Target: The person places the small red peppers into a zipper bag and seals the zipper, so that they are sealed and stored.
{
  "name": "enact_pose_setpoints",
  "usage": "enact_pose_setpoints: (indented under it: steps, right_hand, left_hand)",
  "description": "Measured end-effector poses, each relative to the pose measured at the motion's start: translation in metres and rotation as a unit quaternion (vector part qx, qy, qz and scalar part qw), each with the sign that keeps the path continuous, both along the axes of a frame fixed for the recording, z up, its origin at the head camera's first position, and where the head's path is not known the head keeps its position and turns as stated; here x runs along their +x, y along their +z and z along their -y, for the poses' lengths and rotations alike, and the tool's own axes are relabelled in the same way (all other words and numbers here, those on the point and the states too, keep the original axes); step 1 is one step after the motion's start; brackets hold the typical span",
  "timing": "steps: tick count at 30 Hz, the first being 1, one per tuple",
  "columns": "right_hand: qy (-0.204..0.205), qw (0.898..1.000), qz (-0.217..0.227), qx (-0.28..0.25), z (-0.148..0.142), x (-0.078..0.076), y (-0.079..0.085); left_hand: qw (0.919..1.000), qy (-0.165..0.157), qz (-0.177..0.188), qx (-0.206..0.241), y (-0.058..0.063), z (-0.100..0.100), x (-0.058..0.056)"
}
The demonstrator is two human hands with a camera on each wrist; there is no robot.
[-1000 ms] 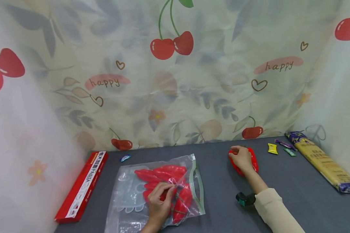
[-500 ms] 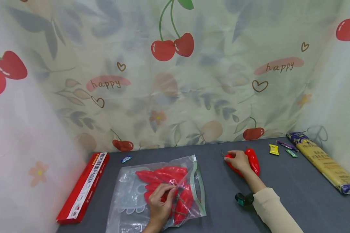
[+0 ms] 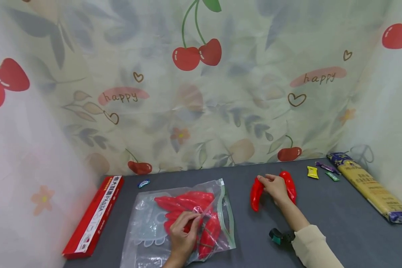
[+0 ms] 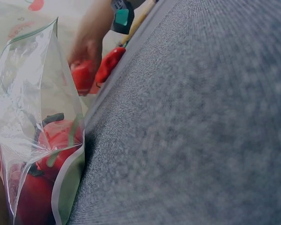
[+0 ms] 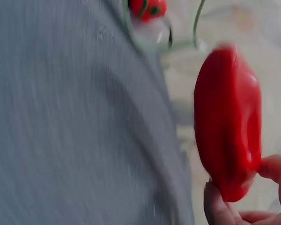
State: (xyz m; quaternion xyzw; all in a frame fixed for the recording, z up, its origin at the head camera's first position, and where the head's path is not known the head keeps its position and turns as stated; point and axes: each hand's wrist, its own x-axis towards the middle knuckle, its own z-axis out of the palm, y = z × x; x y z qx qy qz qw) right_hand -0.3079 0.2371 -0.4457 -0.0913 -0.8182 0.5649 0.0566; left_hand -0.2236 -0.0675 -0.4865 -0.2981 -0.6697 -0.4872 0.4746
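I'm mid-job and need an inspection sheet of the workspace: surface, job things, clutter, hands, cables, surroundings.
Surface: dark grey table with a fabric-like texture.
Job things: see-through bag with red peppers inside; held pepper; loose pepper beside the right hand.
Clutter: red pasta box on the left, blue candy near it; yellow candy, purple candy, green candy and yellow packet on the right.
Hands: left hand pinches the bag; right hand pinches the held pepper by one end.
Cables: nothing seen.
Surroundings: cherry-print curtain behind and at both sides.
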Motion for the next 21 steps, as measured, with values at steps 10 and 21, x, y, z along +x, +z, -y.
enact_pose_setpoints:
  steps: [10,21]
  right_hand:
    - [0.022,0.987,-0.016,-0.159,0.059,0.022,-0.010]
    - [0.083,0.975,-0.052,-0.198,0.084,0.040,-0.024]
  left_hand:
    - [1.0000,0.006,0.003,-0.002,0.000,0.001,0.001]
    - [0.9996,0.008,-0.029,0.003,0.003,-0.001,-0.002]
